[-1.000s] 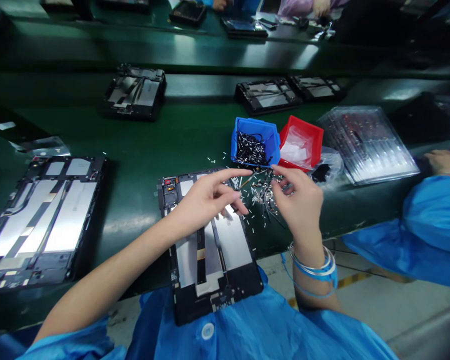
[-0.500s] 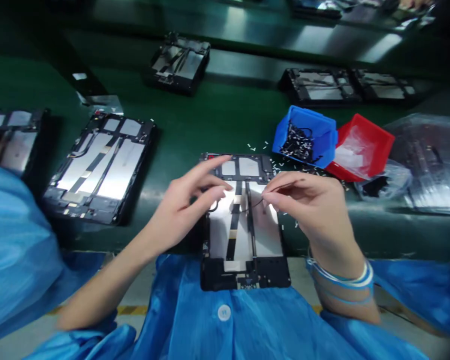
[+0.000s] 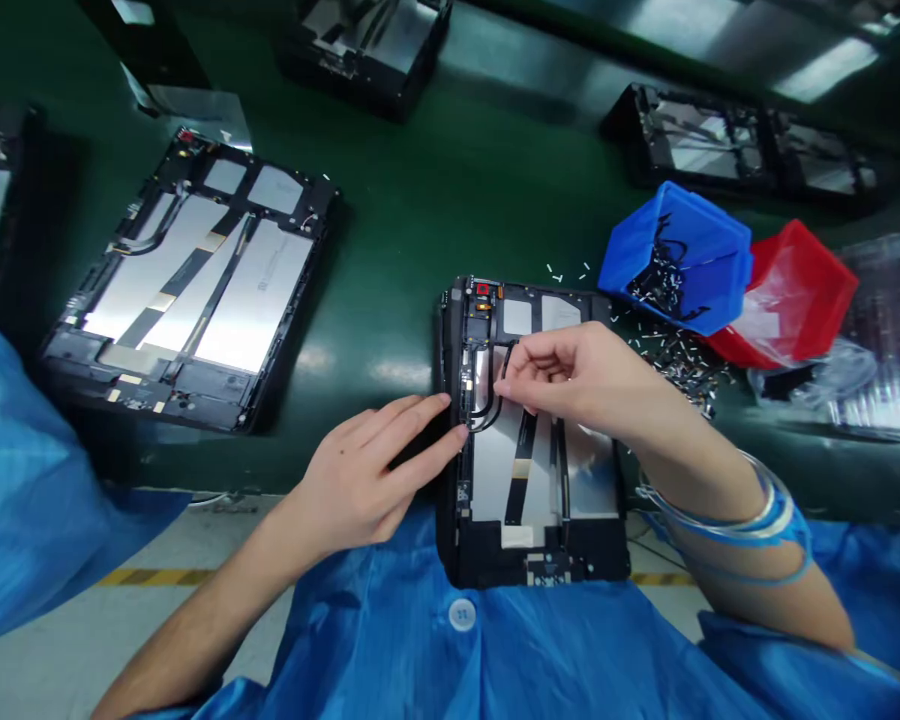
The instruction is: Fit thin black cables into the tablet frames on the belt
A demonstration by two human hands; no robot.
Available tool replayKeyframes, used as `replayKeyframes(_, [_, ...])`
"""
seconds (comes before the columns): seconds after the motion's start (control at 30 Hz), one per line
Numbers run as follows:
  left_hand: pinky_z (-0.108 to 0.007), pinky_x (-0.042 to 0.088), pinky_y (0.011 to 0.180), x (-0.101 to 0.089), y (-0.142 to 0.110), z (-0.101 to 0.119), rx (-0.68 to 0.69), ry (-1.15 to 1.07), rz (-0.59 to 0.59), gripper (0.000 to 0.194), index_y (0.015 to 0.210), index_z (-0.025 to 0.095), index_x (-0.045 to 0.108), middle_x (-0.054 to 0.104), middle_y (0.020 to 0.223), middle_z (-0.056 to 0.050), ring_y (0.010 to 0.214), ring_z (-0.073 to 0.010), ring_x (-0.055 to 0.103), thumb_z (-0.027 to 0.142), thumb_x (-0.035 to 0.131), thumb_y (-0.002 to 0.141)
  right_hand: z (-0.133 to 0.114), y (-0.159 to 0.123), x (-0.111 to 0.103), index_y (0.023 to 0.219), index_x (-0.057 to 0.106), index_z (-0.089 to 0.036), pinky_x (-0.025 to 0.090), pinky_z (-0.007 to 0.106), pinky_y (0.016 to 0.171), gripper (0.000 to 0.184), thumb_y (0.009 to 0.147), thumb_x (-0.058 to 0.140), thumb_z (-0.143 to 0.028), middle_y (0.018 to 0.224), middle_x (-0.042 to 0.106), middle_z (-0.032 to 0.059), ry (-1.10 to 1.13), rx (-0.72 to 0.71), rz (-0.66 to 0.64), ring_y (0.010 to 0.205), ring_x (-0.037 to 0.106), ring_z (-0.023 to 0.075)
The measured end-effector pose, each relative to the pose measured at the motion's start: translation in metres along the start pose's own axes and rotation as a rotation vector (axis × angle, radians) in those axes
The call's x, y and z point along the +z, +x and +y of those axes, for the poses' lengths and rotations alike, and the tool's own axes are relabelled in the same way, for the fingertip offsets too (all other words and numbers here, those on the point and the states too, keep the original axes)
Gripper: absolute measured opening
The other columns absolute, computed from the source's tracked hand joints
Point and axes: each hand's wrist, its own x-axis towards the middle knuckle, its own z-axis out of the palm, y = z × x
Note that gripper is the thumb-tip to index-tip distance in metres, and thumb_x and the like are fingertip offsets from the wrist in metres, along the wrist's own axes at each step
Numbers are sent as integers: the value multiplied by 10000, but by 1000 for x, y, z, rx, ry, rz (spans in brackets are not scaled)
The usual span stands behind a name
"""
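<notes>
One hand [image 3: 581, 375] pinching cable [image 3: 493, 415], tablet frame [image 3: 607, 565], blue bin [image 3: 709, 270], red bin [image 3: 791, 300]

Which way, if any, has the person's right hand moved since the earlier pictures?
Yes: the right hand moved left, from beside the tablet frame onto its black cable.

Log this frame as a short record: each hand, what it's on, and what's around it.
left hand: open, fingertips at the edge of the tablet frame
right hand: pinching a thin black cable against the frame
frame position: lying flat on a green workbench
nearby: blue bin of cable bits, red bin, loose cable bits, second tablet frame
</notes>
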Motion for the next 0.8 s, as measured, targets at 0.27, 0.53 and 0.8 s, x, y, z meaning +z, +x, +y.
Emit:
replayKeyframes(0.27, [-347,563,787,5,-1,0,-2,115,18,399,1214,209,621,640,1263,-150,1103,-269,647,79,465,870,4,-7,5,560,597,-183,329,196,368,255,740,708,-326,463,534,-46,-51,2,112,403,440,56])
replayKeyframes(0.53, [-311,505,699,1,11,1,110,296,42,218,1064,171,641,689,1168,-172,1036,-265,685,89,535,892,7,-12,7,692,693,-184,367,207,445,121,796,671,-241,532,592,-38,-198,-95,223,479,498,67])
replayKeyframes(0.8, [-351,485,790,0,21,6,102,215,53,227,1042,146,628,685,1170,-170,1117,-281,643,111,472,881,13,-7,4,672,655,-181,367,203,449,104,740,722,-223,531,562,-53,-122,-95,227,477,458,59])
